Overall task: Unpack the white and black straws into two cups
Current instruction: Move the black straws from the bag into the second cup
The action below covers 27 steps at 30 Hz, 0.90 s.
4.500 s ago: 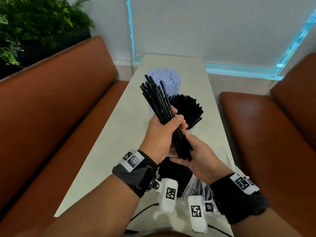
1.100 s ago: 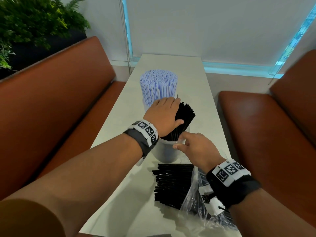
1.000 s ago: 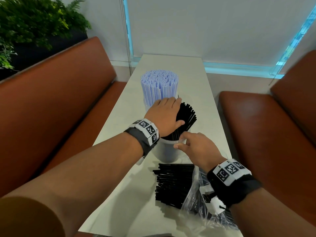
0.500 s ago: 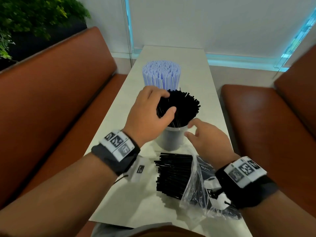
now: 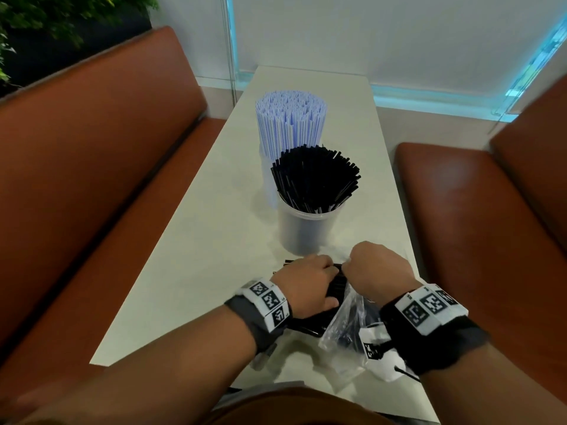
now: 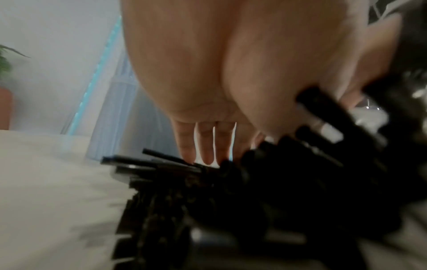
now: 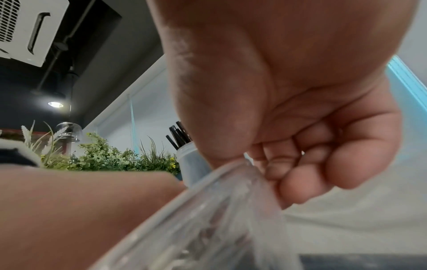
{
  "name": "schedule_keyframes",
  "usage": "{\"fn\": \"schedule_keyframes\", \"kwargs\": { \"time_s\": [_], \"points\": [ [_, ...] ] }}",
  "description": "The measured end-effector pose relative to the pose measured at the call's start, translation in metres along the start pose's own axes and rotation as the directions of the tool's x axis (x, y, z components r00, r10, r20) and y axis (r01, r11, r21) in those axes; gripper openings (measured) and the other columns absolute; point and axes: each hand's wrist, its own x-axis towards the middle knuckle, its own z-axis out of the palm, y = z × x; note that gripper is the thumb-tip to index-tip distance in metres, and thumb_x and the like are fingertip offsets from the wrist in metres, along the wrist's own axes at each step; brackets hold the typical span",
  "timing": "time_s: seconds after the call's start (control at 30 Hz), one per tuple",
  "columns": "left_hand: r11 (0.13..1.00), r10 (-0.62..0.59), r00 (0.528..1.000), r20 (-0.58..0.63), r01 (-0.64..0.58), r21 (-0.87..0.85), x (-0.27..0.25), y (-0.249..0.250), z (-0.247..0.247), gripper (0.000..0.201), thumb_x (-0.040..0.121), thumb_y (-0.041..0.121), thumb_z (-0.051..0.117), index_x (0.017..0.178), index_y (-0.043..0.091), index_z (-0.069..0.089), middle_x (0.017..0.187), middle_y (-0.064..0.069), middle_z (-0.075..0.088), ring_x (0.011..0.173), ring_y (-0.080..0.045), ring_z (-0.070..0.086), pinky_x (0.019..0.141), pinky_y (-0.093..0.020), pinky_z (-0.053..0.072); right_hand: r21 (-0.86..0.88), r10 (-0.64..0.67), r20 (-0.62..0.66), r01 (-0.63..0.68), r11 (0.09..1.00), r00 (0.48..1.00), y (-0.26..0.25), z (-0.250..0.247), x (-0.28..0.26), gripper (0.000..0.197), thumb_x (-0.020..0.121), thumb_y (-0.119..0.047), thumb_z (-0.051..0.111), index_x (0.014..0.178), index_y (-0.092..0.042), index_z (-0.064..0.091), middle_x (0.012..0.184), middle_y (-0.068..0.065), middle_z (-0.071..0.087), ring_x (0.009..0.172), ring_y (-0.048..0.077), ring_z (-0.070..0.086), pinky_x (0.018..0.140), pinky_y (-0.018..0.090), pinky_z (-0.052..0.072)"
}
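Note:
White straws point(image 5: 290, 124) stand packed in the far cup. In front of it, a translucent cup point(image 5: 306, 231) holds a fan of black straws point(image 5: 316, 179). More loose black straws point(image 6: 208, 201) lie on the table point(image 5: 214, 240) near me, half out of a clear plastic bag point(image 5: 343, 326). My left hand point(image 5: 306, 286) lies over this pile, and its straight fingers point(image 6: 205, 146) reach down onto the straws. My right hand point(image 5: 377, 268) pinches the bag's point(image 7: 219, 210) mouth between thumb and curled fingers point(image 7: 312, 155). Most of the pile is hidden under my hands.
Brown leather benches point(image 5: 92, 179) point(image 5: 460, 225) run along both long sides of the narrow table. A green plant point(image 5: 61, 13) stands behind the left bench. A white wall with a glass strip closes the table's far end.
My left hand has left the black straws in the cup and come down onto the loose pile. My right hand has let go of the cup and taken the bag's mouth.

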Motion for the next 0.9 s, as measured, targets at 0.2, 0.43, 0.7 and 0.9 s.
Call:
{"fn": "schedule_keyframes", "kwargs": {
  "time_s": [0.2,0.43,0.7,0.9],
  "points": [
    [0.996,-0.004,0.999,0.033,0.001,0.091,0.017,0.004,0.004,0.046,0.096,0.042,0.053,0.128,0.010,0.052,0.113,-0.010,0.056,0.102,-0.029,0.055,0.081,-0.039,0.047,0.010,-0.029,-0.004,0.029,1.000,1.000,0.003,-0.004,-0.001,0.017,0.090,-0.026,0.051,0.076,-0.018,0.055,0.074,-0.002,0.060,0.062,0.014,0.053,0.049,0.026,0.029],
    [0.993,0.018,0.999,0.039,-0.022,0.114,0.020,0.003,0.000,0.034,0.102,0.030,0.051,0.127,0.008,0.053,0.117,-0.010,0.055,0.106,-0.028,0.056,0.081,-0.040,0.049,0.026,-0.024,0.007,0.023,0.999,1.000,0.004,-0.004,0.002,0.014,0.089,-0.027,0.051,0.081,-0.018,0.057,0.078,-0.002,0.063,0.068,0.017,0.058,0.051,0.027,0.031],
    [0.979,-0.021,0.996,-0.088,0.038,0.202,-0.017,-0.043,-0.025,0.020,0.097,0.025,0.049,0.116,0.019,0.047,0.102,-0.004,0.064,0.086,-0.029,0.064,0.069,-0.036,0.043,0.174,-0.025,-0.115,0.045,0.984,0.993,0.013,0.004,0.012,0.020,0.094,-0.031,0.046,0.107,-0.045,0.051,0.074,-0.013,0.060,0.065,0.004,0.057,0.052,0.025,0.033],
    [0.953,-0.203,0.968,-0.148,0.231,0.198,-0.058,-0.098,-0.027,0.023,0.102,0.047,0.044,0.109,0.026,0.046,0.088,0.005,0.056,0.075,-0.022,0.057,0.059,-0.033,0.036,0.253,-0.038,-0.131,0.071,0.965,0.991,0.021,0.015,0.016,0.026,0.100,-0.052,0.038,0.099,-0.039,0.060,0.082,-0.014,0.061,0.075,0.007,0.059,0.061,0.029,0.041]
  ]
}}
